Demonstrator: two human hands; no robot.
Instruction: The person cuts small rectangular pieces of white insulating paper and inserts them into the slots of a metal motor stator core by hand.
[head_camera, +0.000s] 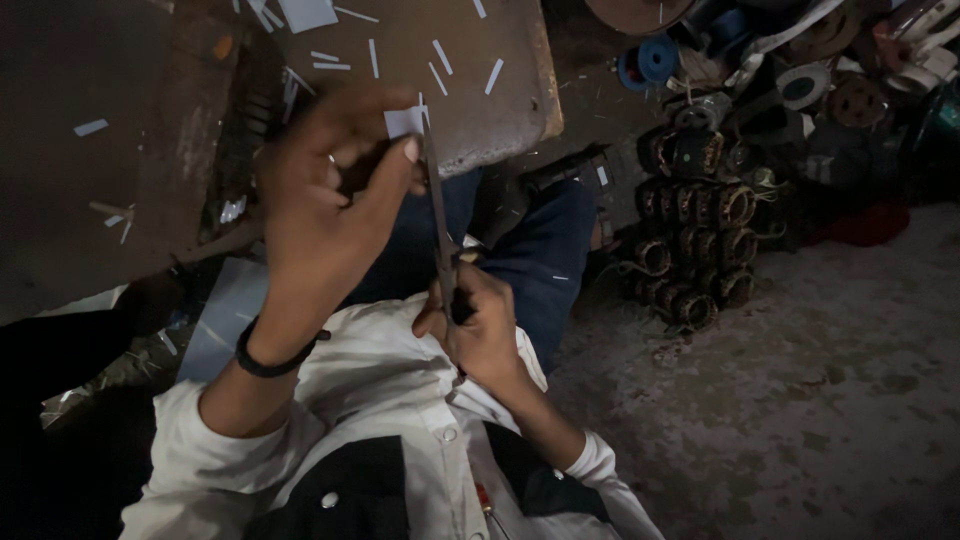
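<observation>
My left hand (330, 190) pinches a small pale paper piece (402, 121) between thumb and fingers, just above my lap. A black band sits on that wrist. My right hand (478, 325) grips the handles of long dark scissors (437, 205), whose blades run up to the paper piece and touch its right edge. Both hands hover over my blue trousers and white shirt.
A brown board (470, 80) strewn with several thin white paper strips lies ahead of my knees. A stack of wound motor coils (695, 240) stands on the grey concrete floor at right, with spools and parts behind. A pale sheet (228, 310) lies at left.
</observation>
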